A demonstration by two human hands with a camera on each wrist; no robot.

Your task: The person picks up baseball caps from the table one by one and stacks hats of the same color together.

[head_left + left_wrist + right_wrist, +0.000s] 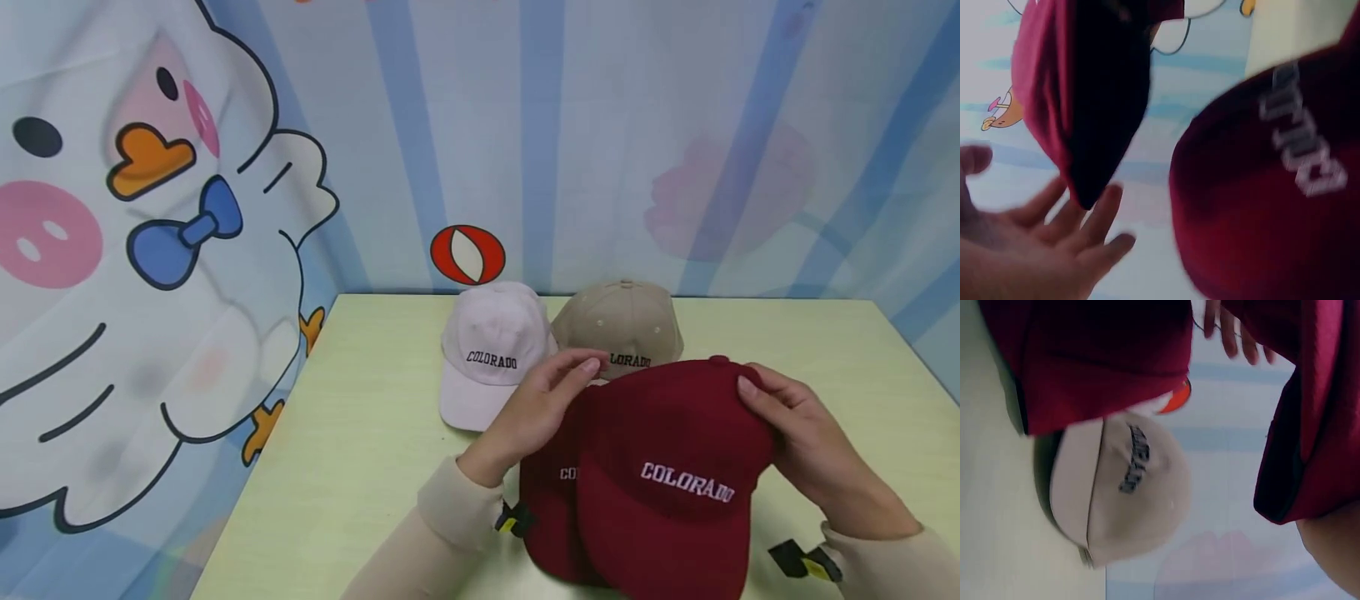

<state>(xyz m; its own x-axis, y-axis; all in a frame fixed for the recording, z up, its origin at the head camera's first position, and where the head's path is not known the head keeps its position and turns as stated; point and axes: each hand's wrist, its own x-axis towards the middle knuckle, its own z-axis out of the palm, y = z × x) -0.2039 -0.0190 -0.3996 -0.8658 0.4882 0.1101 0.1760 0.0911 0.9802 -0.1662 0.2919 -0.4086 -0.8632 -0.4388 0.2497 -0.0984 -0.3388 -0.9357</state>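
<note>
My right hand (817, 450) grips a maroon baseball cap (667, 433) by the side of its crown, thumb on the outside. White COLORADO lettering runs across its front, and the brim points down. The left hand (536, 408) is beside that cap's far edge with fingers extended; in the left wrist view its fingertips are close to the cap's edge, and contact is hard to tell. A second maroon cap (547, 508) is partly hidden behind the held one. Behind them are a pale pinkish-white cap (495, 333) and a beige cap (618, 321), both with dark lettering.
The caps are over a pale yellow-green table (337, 433). A printed cloth backdrop (480, 125) with a cartoon bird and blue stripes hangs along its back edge and left side. The pale and beige caps stand close together near that back edge.
</note>
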